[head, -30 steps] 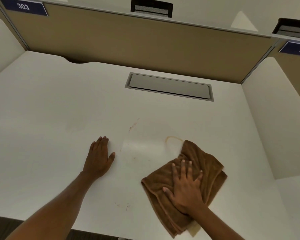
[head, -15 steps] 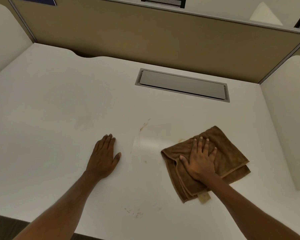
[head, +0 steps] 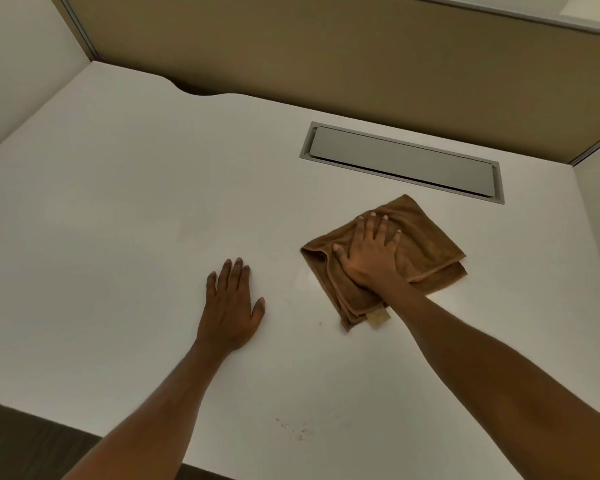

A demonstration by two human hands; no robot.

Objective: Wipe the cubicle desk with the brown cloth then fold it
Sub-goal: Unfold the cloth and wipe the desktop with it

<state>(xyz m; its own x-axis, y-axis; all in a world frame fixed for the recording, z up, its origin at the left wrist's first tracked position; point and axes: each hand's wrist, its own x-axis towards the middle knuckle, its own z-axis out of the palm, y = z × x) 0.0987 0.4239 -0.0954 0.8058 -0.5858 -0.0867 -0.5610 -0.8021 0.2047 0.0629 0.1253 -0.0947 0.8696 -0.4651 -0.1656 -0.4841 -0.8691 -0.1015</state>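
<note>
The brown cloth (head: 426, 251) lies folded in loose layers on the white cubicle desk (head: 125, 209), right of centre, with a pale tag at its near corner. My right hand (head: 369, 252) presses flat on the cloth, fingers spread and pointing away from me. My left hand (head: 231, 306) rests palm down on the bare desk, a hand's width left of the cloth, holding nothing. A few small reddish specks (head: 293, 427) mark the desk near its front edge.
A grey cable hatch (head: 402, 162) is set into the desk just beyond the cloth. A tan partition (head: 326, 53) closes the back, and white side panels (head: 18, 64) stand on the left and right. The desk's front edge runs near my forearms.
My right hand has pushed the cloth away from me, toward the hatch, over the ring stain and marks that showed earlier. The left hand stays planted on the desk.
</note>
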